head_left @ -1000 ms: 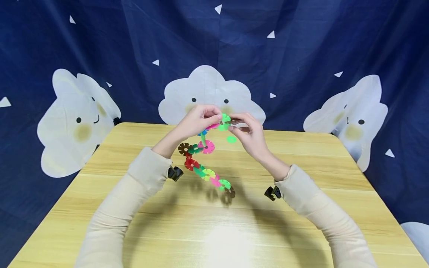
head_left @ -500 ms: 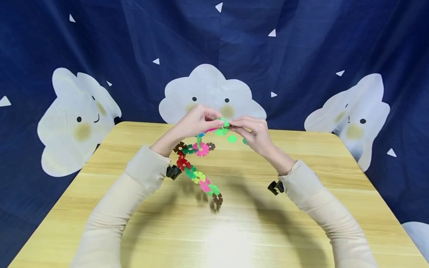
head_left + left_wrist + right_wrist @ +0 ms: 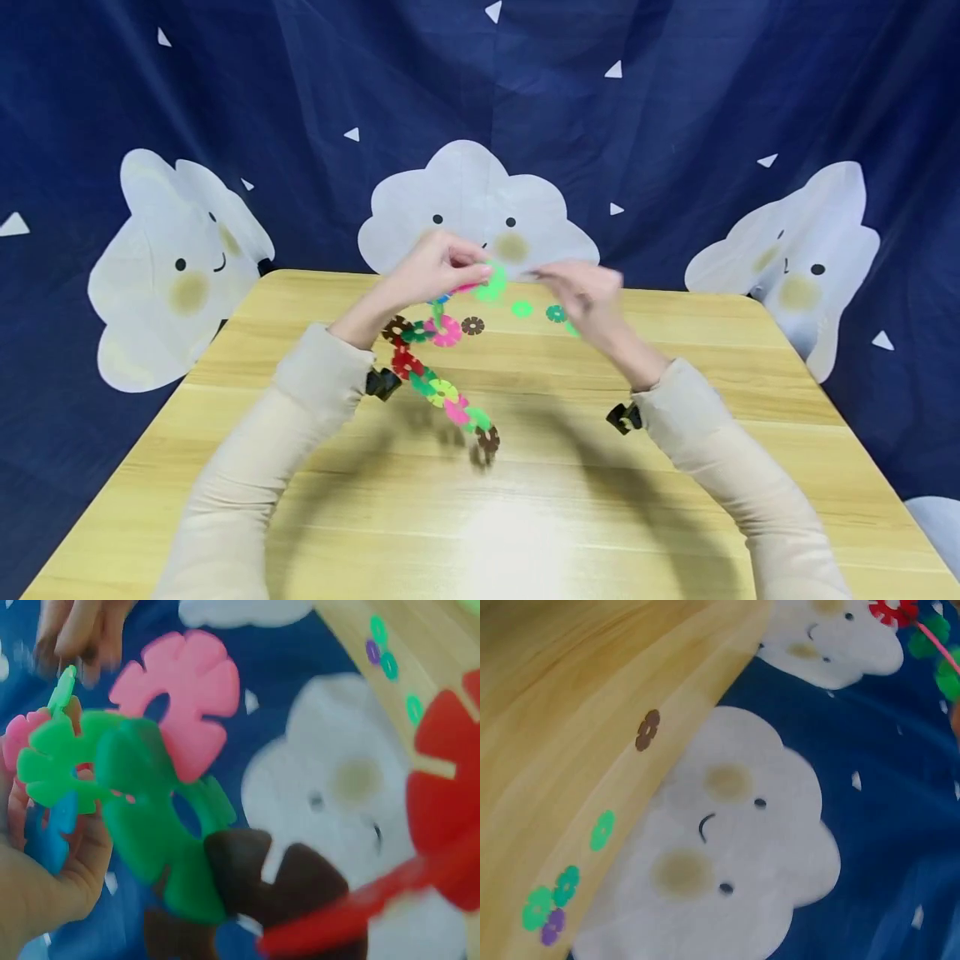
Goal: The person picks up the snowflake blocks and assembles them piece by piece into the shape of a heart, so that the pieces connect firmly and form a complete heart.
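My left hand (image 3: 427,271) pinches the upper end of a chain of notched plastic discs, close to a bright green disc (image 3: 492,281). Pink, blue, green, brown, red and yellow discs interlock below it, dangling over the table; a brown disc (image 3: 487,439) ends the chain. In the left wrist view, large discs such as a dark green one (image 3: 142,810) hang in front of the camera. My right hand (image 3: 588,296), blurred, is just right of the green disc, apart from it. Its fingertips pinch what looks like a brown disc, seen edge-on and blurred.
Loose discs lie toward the far side of the wooden table (image 3: 675,517): a brown one (image 3: 472,326), a bright green one (image 3: 522,309) and a teal one (image 3: 556,313). A purple disc (image 3: 553,927) shows in the right wrist view. A dark blue curtain (image 3: 300,67) hangs behind.
My right hand brought the brown disc against the bright green one, then drew back to the right. The chain swung left and my left hand shifted slightly left, still pinching it.
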A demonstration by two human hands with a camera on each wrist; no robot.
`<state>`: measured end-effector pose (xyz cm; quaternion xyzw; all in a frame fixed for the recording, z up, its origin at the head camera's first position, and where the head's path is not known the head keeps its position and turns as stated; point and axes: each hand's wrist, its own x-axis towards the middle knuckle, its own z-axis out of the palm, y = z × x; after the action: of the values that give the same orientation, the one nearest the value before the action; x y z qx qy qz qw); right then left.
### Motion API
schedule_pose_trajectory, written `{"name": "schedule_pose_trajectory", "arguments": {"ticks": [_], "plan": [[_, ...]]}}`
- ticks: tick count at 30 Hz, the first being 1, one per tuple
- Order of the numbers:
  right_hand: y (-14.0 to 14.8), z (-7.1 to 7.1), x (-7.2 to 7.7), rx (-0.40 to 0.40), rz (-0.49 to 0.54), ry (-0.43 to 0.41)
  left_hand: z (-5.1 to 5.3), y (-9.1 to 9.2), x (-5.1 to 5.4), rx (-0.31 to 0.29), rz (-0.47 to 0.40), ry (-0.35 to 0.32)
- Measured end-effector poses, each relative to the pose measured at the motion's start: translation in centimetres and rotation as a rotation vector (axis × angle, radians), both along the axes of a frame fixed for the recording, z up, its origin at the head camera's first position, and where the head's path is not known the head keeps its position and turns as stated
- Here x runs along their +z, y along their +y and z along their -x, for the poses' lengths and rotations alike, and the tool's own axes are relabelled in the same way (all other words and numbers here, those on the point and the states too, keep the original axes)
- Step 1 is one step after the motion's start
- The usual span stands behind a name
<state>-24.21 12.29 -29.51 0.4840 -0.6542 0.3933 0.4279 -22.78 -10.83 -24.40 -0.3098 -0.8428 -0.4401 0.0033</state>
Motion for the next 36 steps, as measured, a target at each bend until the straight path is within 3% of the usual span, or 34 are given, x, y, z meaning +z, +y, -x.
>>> {"name": "schedule_pose_trajectory", "arguments": {"ticks": [3,6,10,13,20,32,36], "plan": [[1.5,0.1,0.5,-0.002,0.061,-0.078,0.2,-1.6,-0.3,0.072,-0.031,-0.007],[1.9,-0.2,0.7,0.021,0.013,-0.114,0.1,-2.2,-0.6,0.121,-0.088,-0.048],[0.7,-0.7,0.3,0.000,-0.050,-0.134,0.0,-1.3,-0.5,0.164,-0.140,-0.065],[-0.4,-1.0,-0.1,-0.039,-0.043,-0.144,-0.2,-0.1,-0.4,0.186,-0.148,-0.072],[-1.6,-1.3,-0.1,-0.064,0.011,-0.171,-0.7,1.7,0.1,0.173,-0.172,-0.069],[-2.1,-1.4,-0.1,-0.119,0.032,-0.051,-1.3,2.9,0.5,0.212,-0.194,-0.115],[-2.3,-1.5,0.1,-0.139,0.011,-0.005,-1.3,2.9,0.3,0.197,-0.233,-0.129]]}}
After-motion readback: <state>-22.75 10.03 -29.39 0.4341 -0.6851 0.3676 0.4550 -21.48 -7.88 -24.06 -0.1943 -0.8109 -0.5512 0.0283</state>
